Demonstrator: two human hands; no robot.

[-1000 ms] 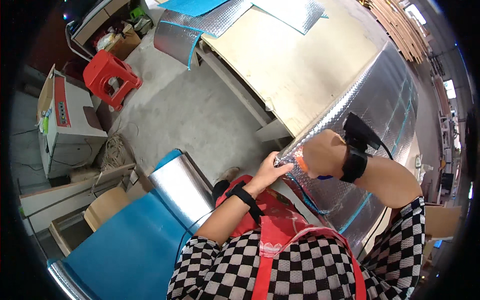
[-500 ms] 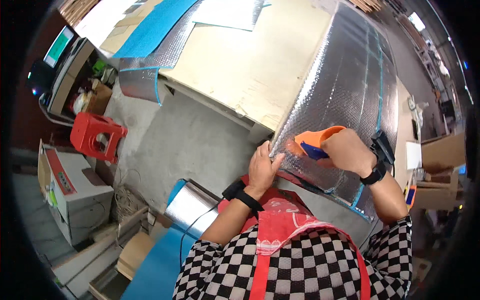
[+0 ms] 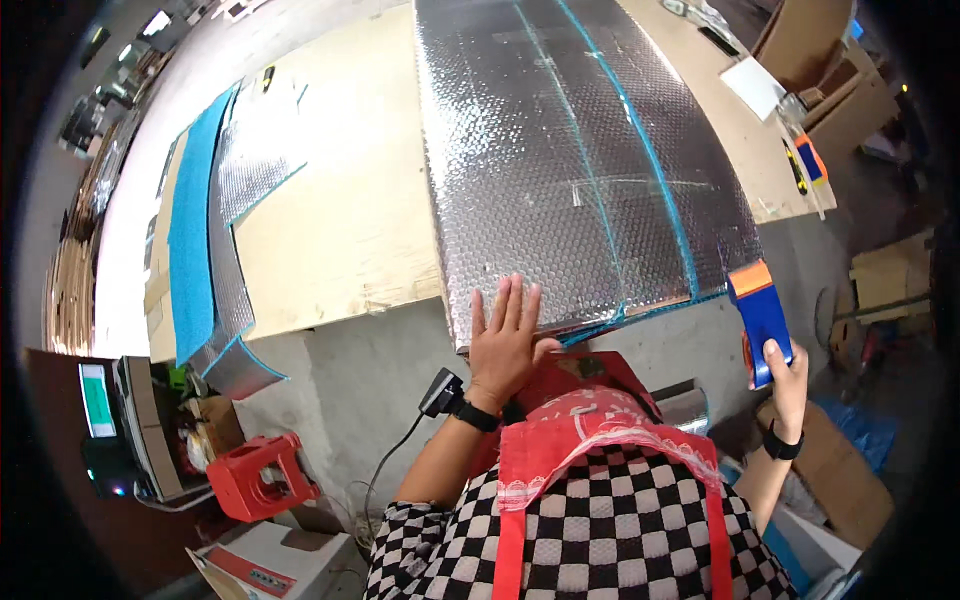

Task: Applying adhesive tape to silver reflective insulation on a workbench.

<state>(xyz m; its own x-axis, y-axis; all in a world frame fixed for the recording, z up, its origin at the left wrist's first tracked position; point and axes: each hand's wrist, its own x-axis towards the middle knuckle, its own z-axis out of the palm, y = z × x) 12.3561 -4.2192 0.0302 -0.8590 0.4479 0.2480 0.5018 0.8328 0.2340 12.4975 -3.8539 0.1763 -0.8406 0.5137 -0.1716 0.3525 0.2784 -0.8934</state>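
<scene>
A large silver bubble-foil sheet [image 3: 520, 200] with blue seams lies over the table in front of me. My left hand [image 3: 503, 345] rests on its near left corner, fingers stretched out flat, holding nothing. Off the sheet's near right corner, my right hand [image 3: 785, 380] grips a blue-and-orange tape dispenser [image 3: 762, 315]. The dispenser's orange end points away from me, close to the foil's edge. A strip of clear tape [image 3: 640, 182] shows across the middle of the foil.
Blue foam [image 3: 195, 230] and foil pieces lie on the wooden table [image 3: 340, 200] to the left. A red stool [image 3: 262, 478] and white box [image 3: 280, 565] stand at lower left. On the right are a cutter knife [image 3: 795, 168], a white sheet [image 3: 752, 87] and cardboard boxes [image 3: 860, 100].
My view has turned to the right. My right hand has carried the tape dispenser from above the foil's near left part to its near right corner. My left hand now lies flat on the foil.
</scene>
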